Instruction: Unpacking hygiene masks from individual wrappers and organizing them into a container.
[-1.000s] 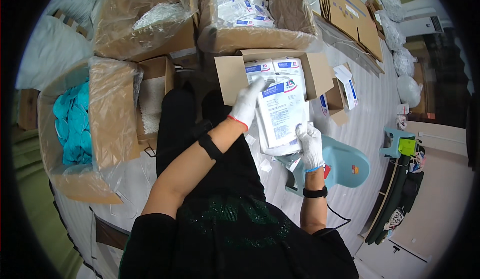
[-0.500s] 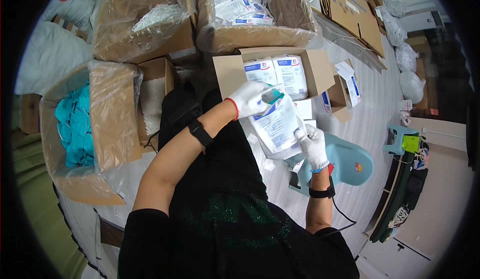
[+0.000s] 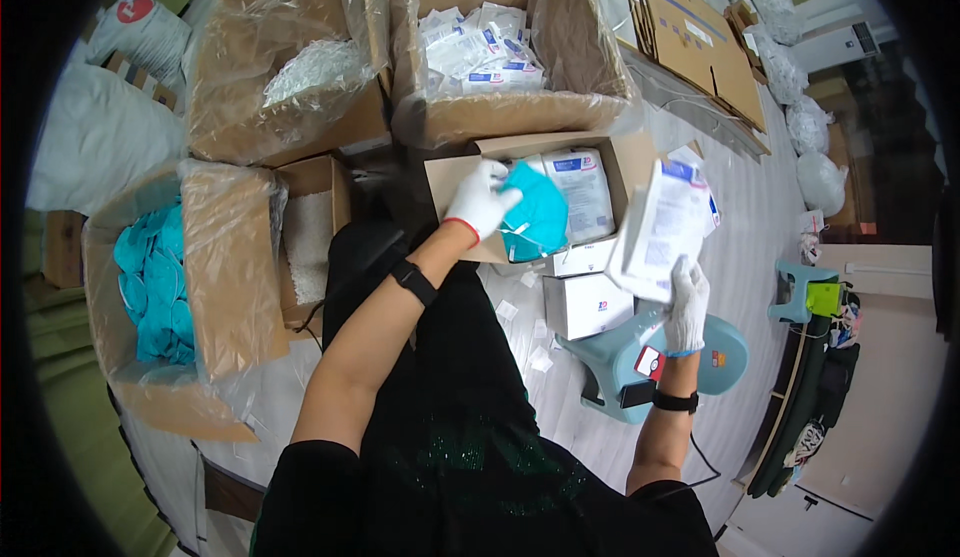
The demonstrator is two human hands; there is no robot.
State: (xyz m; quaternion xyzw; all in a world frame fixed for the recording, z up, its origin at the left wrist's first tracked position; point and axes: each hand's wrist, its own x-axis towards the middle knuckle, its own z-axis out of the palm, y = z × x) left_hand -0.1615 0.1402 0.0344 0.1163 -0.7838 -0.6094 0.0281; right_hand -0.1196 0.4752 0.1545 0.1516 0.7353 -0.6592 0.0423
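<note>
Blurry print, pkts [image 3: 668, 225] in R hand [image 3: 688, 309]

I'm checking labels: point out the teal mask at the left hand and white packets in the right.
Teal mask [image 3: 538, 207]: head view, on its middle.
White packets [image 3: 670, 225]: head view, front packet's printed face.

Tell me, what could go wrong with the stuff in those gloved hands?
The right hand grips the white packets near their lower end, so one might slide out and drop. The left hand holds the teal bundle by one side, so it could slip or come apart.
</note>
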